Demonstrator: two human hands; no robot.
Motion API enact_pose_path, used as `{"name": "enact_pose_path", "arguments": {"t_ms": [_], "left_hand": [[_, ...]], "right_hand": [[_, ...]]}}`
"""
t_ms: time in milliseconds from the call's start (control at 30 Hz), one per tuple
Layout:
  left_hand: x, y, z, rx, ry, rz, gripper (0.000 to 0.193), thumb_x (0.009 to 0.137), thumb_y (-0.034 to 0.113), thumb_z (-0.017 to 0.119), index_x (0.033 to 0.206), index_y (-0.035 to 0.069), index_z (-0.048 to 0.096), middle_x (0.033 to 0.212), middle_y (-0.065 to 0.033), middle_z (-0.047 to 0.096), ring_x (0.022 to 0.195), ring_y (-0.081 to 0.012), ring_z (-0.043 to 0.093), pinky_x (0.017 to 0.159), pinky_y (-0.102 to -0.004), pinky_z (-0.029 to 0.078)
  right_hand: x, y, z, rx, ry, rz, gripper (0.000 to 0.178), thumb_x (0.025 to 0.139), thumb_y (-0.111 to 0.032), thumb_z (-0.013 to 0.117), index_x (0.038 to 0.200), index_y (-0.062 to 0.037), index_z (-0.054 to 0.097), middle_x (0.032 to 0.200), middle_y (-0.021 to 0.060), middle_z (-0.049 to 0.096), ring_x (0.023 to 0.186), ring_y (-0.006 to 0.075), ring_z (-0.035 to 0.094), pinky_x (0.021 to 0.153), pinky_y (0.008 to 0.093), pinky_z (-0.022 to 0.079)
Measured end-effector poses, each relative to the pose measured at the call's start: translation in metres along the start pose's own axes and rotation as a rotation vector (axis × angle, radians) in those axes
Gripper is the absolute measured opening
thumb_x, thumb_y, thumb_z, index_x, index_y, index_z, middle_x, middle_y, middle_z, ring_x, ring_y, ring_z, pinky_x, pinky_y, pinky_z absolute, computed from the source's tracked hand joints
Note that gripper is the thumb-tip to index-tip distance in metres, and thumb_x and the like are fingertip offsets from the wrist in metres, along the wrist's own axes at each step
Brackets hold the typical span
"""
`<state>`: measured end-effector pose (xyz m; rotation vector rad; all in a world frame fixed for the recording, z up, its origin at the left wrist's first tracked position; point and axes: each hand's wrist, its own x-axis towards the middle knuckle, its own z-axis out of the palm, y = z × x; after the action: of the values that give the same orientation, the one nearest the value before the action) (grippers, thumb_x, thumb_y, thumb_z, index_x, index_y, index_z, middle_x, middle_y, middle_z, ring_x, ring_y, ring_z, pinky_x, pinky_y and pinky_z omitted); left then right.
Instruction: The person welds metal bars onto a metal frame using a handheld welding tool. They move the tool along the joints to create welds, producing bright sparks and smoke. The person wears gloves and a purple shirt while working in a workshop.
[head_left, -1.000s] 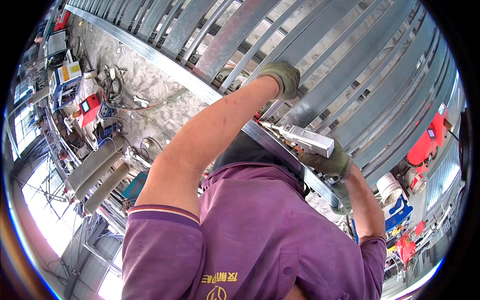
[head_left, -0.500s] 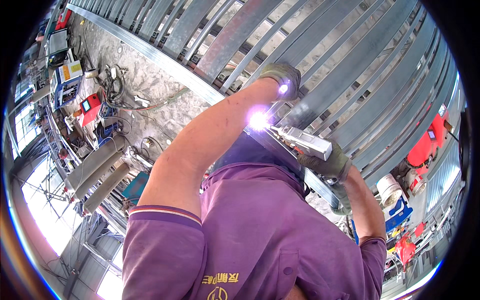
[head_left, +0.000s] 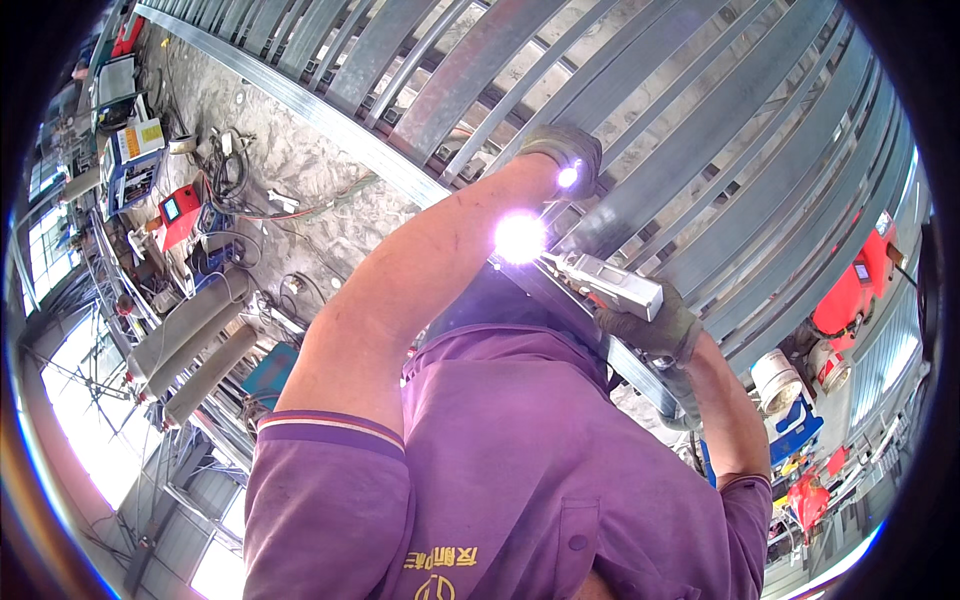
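Welding torch point(head_left: 612, 283), boxy, silvery-grey

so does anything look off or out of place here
Yes: the bare left forearm looks oddly exposed near the glaring light at the tip of the handheld tool. Cables also lie tangled on the floor.

Grey, mottled floor point(head_left: 325, 155), with looped black cable point(head_left: 229, 172) lying directly on it toward the left edge; just right of the loops, a small white piece point(head_left: 284, 203) near a thin hose point(head_left: 345, 194).
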<state>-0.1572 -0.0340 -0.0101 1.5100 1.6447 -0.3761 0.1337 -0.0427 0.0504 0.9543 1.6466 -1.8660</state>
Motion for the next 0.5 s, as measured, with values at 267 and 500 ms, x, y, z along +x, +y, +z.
{"name": "enact_pose_path", "arguments": {"t_ms": [267, 500], "left_hand": [[-0.003, 0.000, -0.003, 0.018, -0.023, -0.006, 0.036, 0.099, 0.028, 0.071, 0.126, 0.009, 0.084, 0.128, -0.0164, 0.082, 0.120, -0.0335, 0.080, 0.099, -0.0469, 0.063], [-0.001, -0.002, 0.000, 0.009, -0.012, -0.018, 0.038, 0.101, 0.030, 0.069, 0.128, 0.008, 0.083, 0.128, -0.0170, 0.082, 0.121, -0.0347, 0.079, 0.100, -0.0475, 0.063]], "right_hand": [[-0.003, -0.010, -0.004, -0.022, -0.033, 0.041, 0.052, 0.092, -0.033, 0.092, 0.135, -0.0071, 0.077, 0.114, 0.0105, 0.085, 0.101, 0.0174, 0.080, 0.090, 0.0352, 0.063], [-0.004, -0.002, -0.003, -0.014, -0.006, 0.005, 0.052, 0.092, -0.034, 0.092, 0.135, -0.0078, 0.077, 0.115, 0.0097, 0.085, 0.102, 0.0185, 0.080, 0.090, 0.0347, 0.063]]}}
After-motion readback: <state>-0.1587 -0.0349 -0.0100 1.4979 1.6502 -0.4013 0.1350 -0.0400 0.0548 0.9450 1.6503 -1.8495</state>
